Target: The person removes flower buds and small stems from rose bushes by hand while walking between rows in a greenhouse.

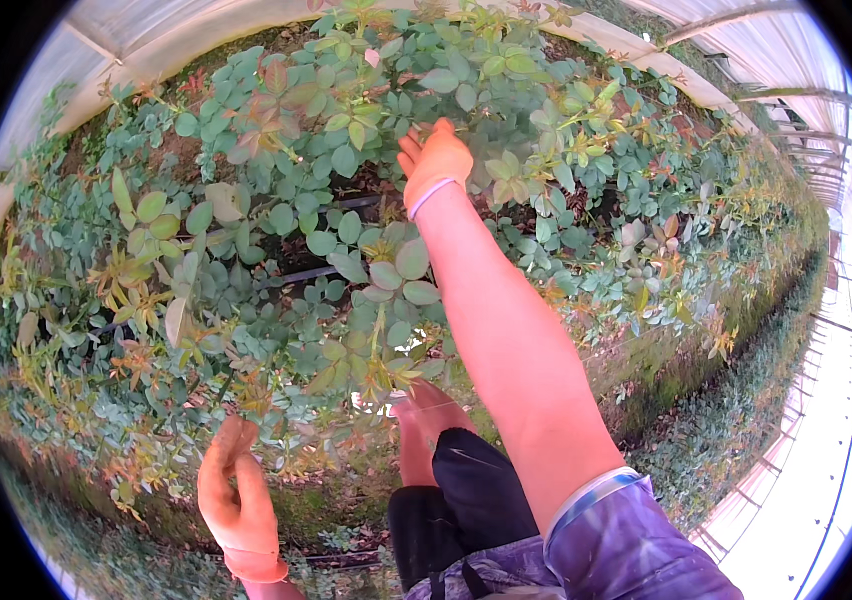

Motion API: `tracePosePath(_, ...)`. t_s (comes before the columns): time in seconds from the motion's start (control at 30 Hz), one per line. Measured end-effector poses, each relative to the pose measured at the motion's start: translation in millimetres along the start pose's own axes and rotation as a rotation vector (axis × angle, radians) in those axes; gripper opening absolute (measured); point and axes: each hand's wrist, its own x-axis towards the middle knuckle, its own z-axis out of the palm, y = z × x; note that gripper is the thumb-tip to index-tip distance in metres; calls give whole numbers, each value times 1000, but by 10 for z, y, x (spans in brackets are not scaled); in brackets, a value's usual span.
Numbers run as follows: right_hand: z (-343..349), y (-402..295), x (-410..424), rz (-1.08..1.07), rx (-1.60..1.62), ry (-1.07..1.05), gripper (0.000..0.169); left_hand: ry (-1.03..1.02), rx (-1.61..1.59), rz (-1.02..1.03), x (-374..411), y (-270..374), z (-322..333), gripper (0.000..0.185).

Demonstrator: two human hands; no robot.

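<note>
My right hand [437, 161], in an orange glove with a pale cuff, reaches into the upper middle of a bed of rose-like bushes [351, 161]. Its fingertips are partly lost among the leaves, so whether they grip a stem is unclear. Lower left, my left hand [238, 495] wears a similar orange glove. Its fingers curl upward, with the thumb bent towards them, just below a reddish young shoot [249, 390]. No held thing shows plainly in it. Between the hands stand leafy stems with broad green leaves [403, 274] and yellowish-red new growth [377, 375].
Dark pipes or hoses [313, 274] run beneath the foliage. A mossy soil bank [666, 375] drops to another plant row [696, 427] on the right. Plastic greenhouse sheeting [778, 52] on poles [733, 19] curves around. My dark-clothed legs [463, 495] are below.
</note>
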Motion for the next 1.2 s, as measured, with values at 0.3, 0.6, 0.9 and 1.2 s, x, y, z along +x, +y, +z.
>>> tracePosePath(0.3,-606,-95,-349,-262,-1734,-624,55,-107,-34,118,456,551,269,42)
tracePosePath(0.6,-876,-193,-303,-680,-835,-155,61,-626,211,305,1915,1458,1861,39)
tracePosePath(0.9,-677,-192,-234,-459,-747,-7,43,-643,827,589,2797,1450,3467,34)
tracePosePath(1.2,-529,-80,88,-810,-1291,168,18,-594,701,273,2864,1434,3330,42)
